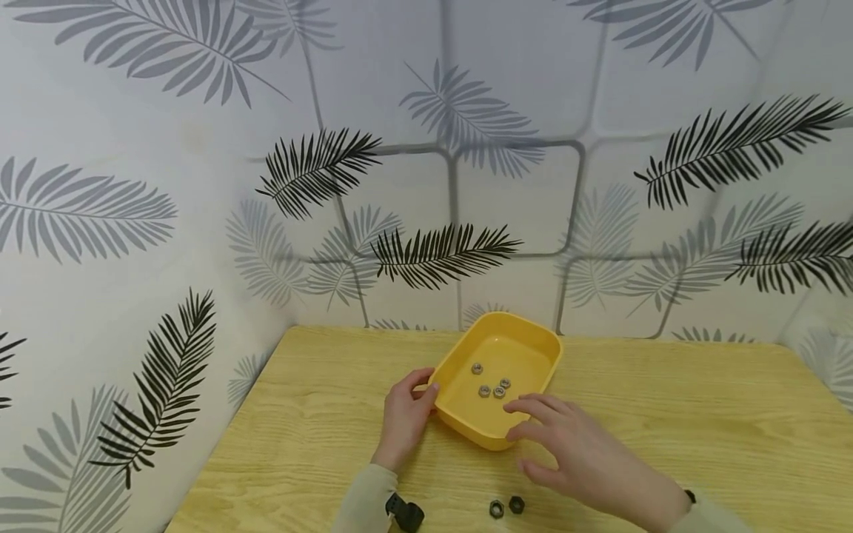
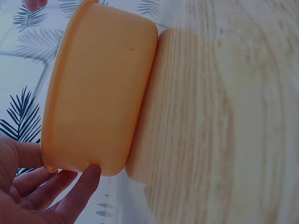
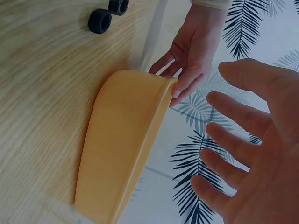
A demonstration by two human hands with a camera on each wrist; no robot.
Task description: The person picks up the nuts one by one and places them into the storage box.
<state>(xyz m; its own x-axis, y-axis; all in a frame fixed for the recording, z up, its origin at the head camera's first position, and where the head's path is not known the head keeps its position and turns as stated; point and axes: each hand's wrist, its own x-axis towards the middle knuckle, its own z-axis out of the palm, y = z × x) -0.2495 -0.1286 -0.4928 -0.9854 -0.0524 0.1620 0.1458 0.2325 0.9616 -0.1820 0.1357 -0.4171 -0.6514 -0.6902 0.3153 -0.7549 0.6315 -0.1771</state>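
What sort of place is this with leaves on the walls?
Probably an indoor corner set up for simple handiwork, maybe at home, but I can't be sure. The clues: leaf-patterned walls, a wood-grain table, and a yellow tray with small metal nuts inside.

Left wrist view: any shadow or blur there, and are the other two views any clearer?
Left wrist: dim, grain of the tabletop soft, a darker patch beside the yellow tray, shadow or reflection unclear; right wrist: also dim, two dark nuts showing little surface detail; head: brightest, metal nuts in the tray small but separate.
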